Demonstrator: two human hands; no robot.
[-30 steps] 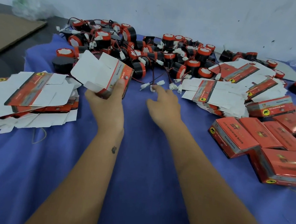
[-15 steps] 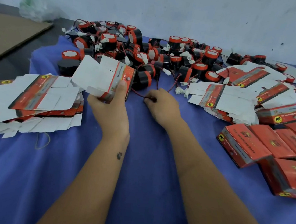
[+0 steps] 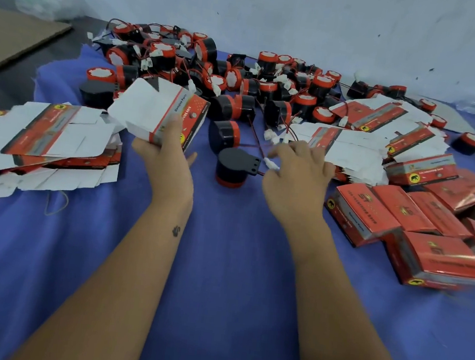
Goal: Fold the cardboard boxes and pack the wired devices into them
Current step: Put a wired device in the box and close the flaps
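The half-folded cardboard box (image 3: 161, 113), white flaps open, sits clamped in my left hand (image 3: 168, 158) above the blue-covered table (image 3: 220, 280). My right hand (image 3: 298, 171) pinches the white connector (image 3: 271, 163) of a black wired device (image 3: 233, 166) standing between my hands.

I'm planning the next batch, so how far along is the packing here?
Done: several closed red boxes sit at right. In hand: the left hand holds a part-folded box; the right hand pinches the wire of one device. Left: a big device pile and stacks of flat boxes.
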